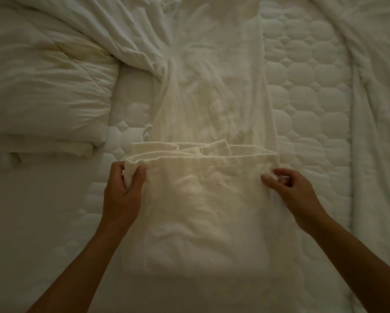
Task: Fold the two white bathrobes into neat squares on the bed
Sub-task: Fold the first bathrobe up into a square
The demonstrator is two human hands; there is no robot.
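A white bathrobe (203, 199) lies lengthwise down the middle of the quilted bed, its near part doubled over into a layered fold whose edge runs across at mid-frame. My left hand (124, 190) pinches the left corner of that fold, thumb on top. My right hand (291, 190) grips the right corner, fingers curled into the cloth. The far part of the robe (216, 91) stretches flat away from me. A second white cloth (374, 132), perhaps the other bathrobe, runs along the right side of the bed.
A rumpled white duvet (44, 82) is heaped at the left and far left, with a flat folded edge below it. The quilted mattress pad (307, 91) shows bare right of the robe and at the near left.
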